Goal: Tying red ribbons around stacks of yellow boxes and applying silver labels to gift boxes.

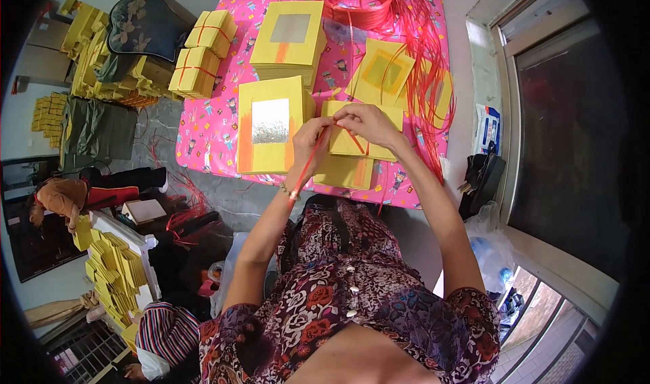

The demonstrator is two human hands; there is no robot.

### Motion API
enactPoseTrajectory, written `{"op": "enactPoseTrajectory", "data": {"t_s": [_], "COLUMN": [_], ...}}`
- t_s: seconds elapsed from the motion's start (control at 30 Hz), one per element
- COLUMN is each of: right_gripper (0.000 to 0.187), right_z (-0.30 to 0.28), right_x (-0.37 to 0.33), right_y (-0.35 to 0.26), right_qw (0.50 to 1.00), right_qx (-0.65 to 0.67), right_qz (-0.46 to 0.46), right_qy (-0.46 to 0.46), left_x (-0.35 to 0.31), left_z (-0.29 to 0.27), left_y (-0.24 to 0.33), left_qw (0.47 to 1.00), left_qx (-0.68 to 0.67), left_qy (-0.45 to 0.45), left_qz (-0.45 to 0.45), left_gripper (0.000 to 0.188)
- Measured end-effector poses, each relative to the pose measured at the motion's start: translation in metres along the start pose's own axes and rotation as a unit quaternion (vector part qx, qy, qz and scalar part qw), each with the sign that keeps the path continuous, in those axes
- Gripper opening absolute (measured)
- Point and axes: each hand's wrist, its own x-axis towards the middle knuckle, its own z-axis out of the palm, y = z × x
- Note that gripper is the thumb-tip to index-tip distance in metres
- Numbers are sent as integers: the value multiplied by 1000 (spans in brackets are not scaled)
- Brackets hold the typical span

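My left hand (309, 142) and my right hand (370, 123) meet over a stack of yellow paper (382, 148) near the table's front edge. Fingers of both hands pinch a thin red plastic strip (355, 142) that crosses the top of this stack. One end of the strip trails down along my left wrist. Under and in front of the stack lies more yellow paper (347, 173) with an orange band. Just left of my left hand stands a tall pile of yellow sheets (296, 98) with a silver foil square on top. The pinched fingertips partly hide the strip's crossing.
Farther back are another foil-topped pile (308, 25), strip-tied bundles (196, 73), loose yellow sheets (381, 71) and a coil of red strips (359, 5). A pink patterned cloth (233, 59) covers the table. At left, other people sit by yellow paper stacks (112, 269); a chair (145, 22) stands behind.
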Motion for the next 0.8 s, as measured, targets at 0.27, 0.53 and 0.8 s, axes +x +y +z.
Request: {"op": "enactPoseTrajectory", "data": {"t_s": [0.27,0.53,0.8], "right_gripper": [17,14,17], "right_z": [-5,19,23], "right_x": [-2,-21,-26], "right_y": [0,4,10], "right_qw": [938,944,952], "right_qx": [-243,-245,-196], "right_qz": [-216,-148,-99], "right_qy": [118,166,212], "left_x": [-2,-2,-8], "left_z": [-7,-16,-14], "left_y": [6,6,-6], "left_qw": [993,988,970], "left_qx": [-48,-29,-43], "left_qy": [14,12,-22], "left_qz": [-107,-153,-240], "left_gripper": [14,15,13]}}
